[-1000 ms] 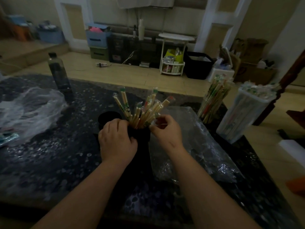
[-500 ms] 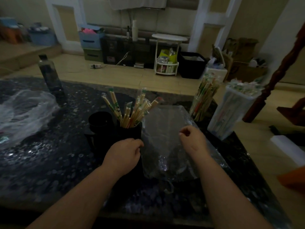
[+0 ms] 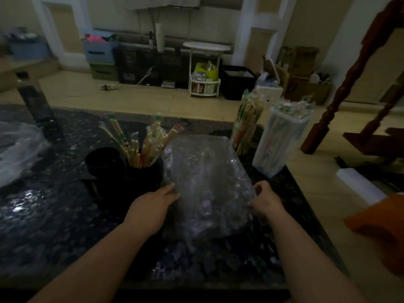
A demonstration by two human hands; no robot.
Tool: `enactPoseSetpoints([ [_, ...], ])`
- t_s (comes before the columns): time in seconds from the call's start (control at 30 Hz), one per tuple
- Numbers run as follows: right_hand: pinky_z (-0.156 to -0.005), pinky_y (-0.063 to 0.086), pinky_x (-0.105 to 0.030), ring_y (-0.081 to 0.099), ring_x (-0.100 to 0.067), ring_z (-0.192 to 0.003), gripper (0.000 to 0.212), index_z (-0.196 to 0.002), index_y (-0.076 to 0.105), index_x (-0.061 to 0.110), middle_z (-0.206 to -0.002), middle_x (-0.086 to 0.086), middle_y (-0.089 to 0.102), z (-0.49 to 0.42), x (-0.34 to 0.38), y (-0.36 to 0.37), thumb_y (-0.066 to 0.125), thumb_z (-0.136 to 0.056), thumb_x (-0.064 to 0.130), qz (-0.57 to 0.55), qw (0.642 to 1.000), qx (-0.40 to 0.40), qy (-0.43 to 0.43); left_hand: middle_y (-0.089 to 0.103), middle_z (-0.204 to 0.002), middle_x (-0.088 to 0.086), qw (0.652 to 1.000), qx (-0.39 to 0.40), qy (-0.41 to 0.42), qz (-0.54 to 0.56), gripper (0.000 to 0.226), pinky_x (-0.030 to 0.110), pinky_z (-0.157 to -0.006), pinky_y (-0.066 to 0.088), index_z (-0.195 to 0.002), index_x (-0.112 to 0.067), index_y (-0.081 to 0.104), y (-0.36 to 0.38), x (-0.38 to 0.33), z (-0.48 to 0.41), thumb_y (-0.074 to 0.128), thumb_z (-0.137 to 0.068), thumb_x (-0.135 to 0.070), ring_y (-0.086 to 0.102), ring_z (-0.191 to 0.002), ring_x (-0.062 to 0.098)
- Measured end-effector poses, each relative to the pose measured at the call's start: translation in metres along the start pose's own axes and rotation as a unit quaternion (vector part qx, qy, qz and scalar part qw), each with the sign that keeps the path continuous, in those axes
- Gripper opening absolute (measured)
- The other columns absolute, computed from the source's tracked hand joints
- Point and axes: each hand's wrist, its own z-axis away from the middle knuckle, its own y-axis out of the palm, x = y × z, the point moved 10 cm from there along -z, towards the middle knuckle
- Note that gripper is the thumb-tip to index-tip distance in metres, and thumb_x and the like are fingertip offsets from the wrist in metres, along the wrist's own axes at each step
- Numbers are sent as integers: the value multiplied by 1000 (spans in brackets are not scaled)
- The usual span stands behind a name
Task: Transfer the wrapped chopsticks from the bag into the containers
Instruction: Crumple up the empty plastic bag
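The scene is dim in the head view and its edges are blurred. A clear plastic bag [image 3: 205, 178] is seen lying flat on the dark speckled table [image 3: 43, 215], its film crumpled and shiny. Whether any sticks lie inside it cannot be made out. The left hand [image 3: 156, 201] is laid at the bag's left edge, fingers stretched out and touching the film. The right hand [image 3: 265, 202] is set at the bag's right edge with fingers curled, but whether film is pinched between them cannot be told. Both forearms are cut off by the lower border.

Wrapped chopsticks [image 3: 150, 141] are found standing fanned in a black container [image 3: 144, 173] just beside the bag's far left corner. A second black container [image 3: 101, 160] is placed just beside it on the left, its inside too dark to read. More wrapped sticks are held in a clear jar [image 3: 246, 127] and a tall translucent tub [image 3: 279, 145] past the bag's far right corner. A dark bottle [image 3: 37, 106] is smeared by blur at far left, near a crumpled plastic sheet [image 3: 17, 149] cut off by the frame. An orange shape [image 3: 380, 226] at the right border cannot be identified.

Beyond the table, pale floor tiles [image 3: 153, 97] are seen. A white round-topped rack [image 3: 205, 68], a black bin [image 3: 238, 85] and a blue storage box [image 3: 100, 51] are set along the wall. A turned wooden post [image 3: 349, 84] is seen at right.
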Motion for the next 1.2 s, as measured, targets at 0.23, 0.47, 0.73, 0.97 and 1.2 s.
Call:
enactPoseSetpoints([
  [0.23, -44, 46, -27, 57, -20, -50, 75, -132, 40, 37, -79, -18, 63, 62, 23, 40, 61, -80, -13, -74, 972, 224, -14, 35, -154, 5, 988, 80, 0, 134, 71, 32, -107, 40, -147, -50, 20, 18, -1, 4, 61, -91, -35, 48, -130, 23],
  [0.47, -59, 51, -34, 61, -22, -65, 27, -114, 65, 1, -89, -17, 69, 64, 15, 32, 48, -98, 14, -47, 983, 174, -28, 61, -87, -4, 974, 81, -35, 206, 35, 24, -83, 50, -125, -33, 58, -2, 2, 5, 63, -93, -20, 59, -78, 9],
  [0.73, -87, 49, -28, 62, -24, -108, 68, -145, 33, 47, -136, -6, 54, 41, 4, 21, 67, -90, 29, 173, 964, 171, -106, 42, -120, -4, 982, 185, 15, -22, 72, 28, -94, 41, -147, -48, 27, 26, 11, 16, 53, -89, -14, 46, -106, 18],
  [0.97, -88, 49, -26, 60, -20, -106, 20, -97, 68, 36, -120, 2, 62, 19, -8, 28, 67, -85, 20, 260, 952, 82, -137, 54, -106, -5, 993, 91, 63, 33, 11, 29, -78, 46, -74, -24, 69, 15, -5, 4, 68, -81, -16, 57, -89, 20],
  [1.2, -79, 51, -38, 59, -20, -88, 4, -88, 58, 29, -93, 8, 58, 32, 35, 21, 59, -91, 29, 115, 958, 35, -262, 66, -110, 8, 979, 50, -93, 177, 30, 38, -88, 49, -119, -17, 61, -9, 2, -2, 44, -100, -31, 61, -98, 30],
])
